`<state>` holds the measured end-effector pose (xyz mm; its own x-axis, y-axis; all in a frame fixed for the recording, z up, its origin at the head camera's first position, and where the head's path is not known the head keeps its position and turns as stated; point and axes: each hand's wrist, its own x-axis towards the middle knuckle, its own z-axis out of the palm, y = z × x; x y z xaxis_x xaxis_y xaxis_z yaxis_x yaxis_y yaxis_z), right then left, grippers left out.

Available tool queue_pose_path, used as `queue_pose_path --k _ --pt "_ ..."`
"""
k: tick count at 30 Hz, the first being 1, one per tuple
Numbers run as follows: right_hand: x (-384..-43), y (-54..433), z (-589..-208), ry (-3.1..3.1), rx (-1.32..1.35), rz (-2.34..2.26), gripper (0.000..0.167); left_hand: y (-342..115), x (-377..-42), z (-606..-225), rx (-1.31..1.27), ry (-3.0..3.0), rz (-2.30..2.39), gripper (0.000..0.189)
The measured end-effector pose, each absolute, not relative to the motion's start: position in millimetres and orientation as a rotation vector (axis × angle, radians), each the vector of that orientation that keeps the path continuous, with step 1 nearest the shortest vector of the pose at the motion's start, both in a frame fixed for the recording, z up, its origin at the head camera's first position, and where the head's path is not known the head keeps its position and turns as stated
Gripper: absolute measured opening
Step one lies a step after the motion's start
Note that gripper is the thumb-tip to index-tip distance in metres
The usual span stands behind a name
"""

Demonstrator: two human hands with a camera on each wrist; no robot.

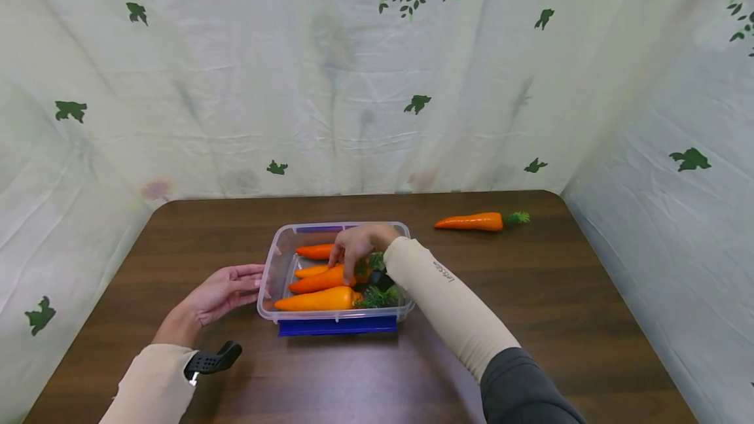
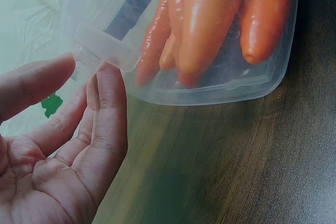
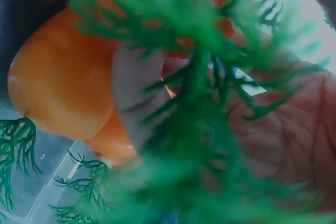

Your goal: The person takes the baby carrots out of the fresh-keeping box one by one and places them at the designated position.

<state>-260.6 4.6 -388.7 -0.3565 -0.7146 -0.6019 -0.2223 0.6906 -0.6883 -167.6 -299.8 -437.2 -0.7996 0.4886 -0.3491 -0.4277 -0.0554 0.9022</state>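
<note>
A clear plastic box (image 1: 268,309) with blue clips holds several orange toy carrots (image 1: 318,298) with green leafy tops. My right hand (image 1: 356,244) reaches down into the box and grips a carrot (image 1: 323,279) near its leafy end. In the right wrist view, blurred green leaves (image 3: 194,93) hide much of the fingers and the grip. At the box's left side, my left hand (image 1: 230,290) touches the wall with fairly straight fingers. The left wrist view shows those fingertips (image 2: 109,77) against a clear part of the box, the thumb a little apart from them.
Another toy carrot (image 1: 474,222) lies on the brown wooden table (image 1: 530,319), right of the box near the back edge. A blue clip (image 1: 337,326) hangs out along the box's front. White cloth with leaf prints (image 1: 235,84) surrounds the table at the back and sides.
</note>
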Motion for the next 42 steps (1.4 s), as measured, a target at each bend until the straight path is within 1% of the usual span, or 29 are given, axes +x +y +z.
queue_pose_path --k 3,11,15,30,42 --pt "-261 6 -389 1.919 -0.731 -0.612 0.050 -299 -167 -438 0.070 1.606 1.915 0.029" --pt "-262 10 -388 1.867 -0.740 -0.704 0.033 -298 -169 -441 0.082 1.622 1.913 0.030" --pt "-262 14 -387 1.903 -0.767 -0.734 0.028 -298 -170 -443 0.107 1.616 1.917 0.031" --pt "-266 46 -364 2.032 -0.893 -0.916 0.028 -298 -168 -443 0.138 1.538 1.961 0.028" --pt "-260 86 -347 2.128 -0.786 -1.083 0.030 -301 -167 -442 0.127 1.539 1.964 0.029"
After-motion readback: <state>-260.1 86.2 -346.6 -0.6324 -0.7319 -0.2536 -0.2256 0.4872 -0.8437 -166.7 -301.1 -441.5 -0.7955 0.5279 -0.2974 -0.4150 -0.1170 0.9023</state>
